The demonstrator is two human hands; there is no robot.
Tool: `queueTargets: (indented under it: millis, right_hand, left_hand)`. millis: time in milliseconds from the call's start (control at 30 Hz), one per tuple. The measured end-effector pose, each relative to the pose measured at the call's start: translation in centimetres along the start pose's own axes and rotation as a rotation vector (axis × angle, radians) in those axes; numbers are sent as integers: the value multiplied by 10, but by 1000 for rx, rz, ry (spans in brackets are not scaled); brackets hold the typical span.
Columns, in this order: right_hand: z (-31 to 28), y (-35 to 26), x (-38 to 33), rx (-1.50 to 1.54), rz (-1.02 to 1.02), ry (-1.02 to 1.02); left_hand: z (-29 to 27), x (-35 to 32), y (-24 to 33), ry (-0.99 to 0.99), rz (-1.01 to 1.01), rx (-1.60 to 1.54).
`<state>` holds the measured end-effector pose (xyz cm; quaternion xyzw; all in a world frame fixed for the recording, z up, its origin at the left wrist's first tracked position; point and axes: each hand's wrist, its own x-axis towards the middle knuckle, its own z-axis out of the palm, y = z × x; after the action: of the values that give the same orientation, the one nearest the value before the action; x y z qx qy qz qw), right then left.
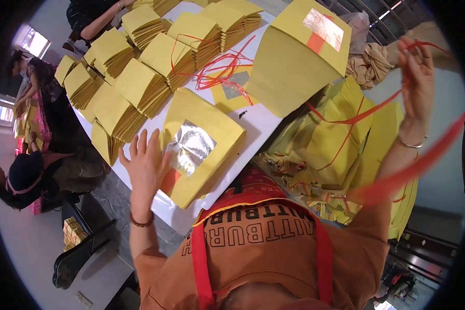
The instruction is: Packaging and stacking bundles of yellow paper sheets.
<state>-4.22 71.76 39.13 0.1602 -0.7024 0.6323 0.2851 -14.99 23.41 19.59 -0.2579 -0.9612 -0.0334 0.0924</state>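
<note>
My left hand (147, 160) is spread with its fingers apart at the left edge of a stack of yellow paper (222, 129). A shiny silver foil square (194, 147) and an orange patch lie on that stack's top sheet. Up at the right, my right hand (417, 77) holds a red plastic ribbon (380, 107). One length of ribbon runs from it down across a bundle of yellow paper (346, 134), and another blurred length hangs across my right forearm. A tangle of red ribbon (219, 70) rests on the table beyond the stack.
Several folded yellow paper stacks (142, 82) cover the far left of the white table (263, 135). A tall yellow stack (294, 67) stands at the far right. Other people (28, 170) work at the left, near a black chair (80, 253); a person's arm (101, 23) reaches in at the far edge.
</note>
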Motion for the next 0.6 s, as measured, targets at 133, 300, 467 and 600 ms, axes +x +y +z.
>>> queueTargets:
  millis: [133,300,467,600]
  right_hand:
    - [-68,-21,39,-227,95,317]
    - [-101,-19,84,-441,167,286]
    - [-113,-27,92,-697,262,236]
    - [-121,-21,103,-839,236,170]
  left_hand:
    - [-47,82,30,169,293,-135]
    - [13,247,80,212,431,99]
    - [90,321,70,177,444,443]
    - [95,340,72,52,386,455]
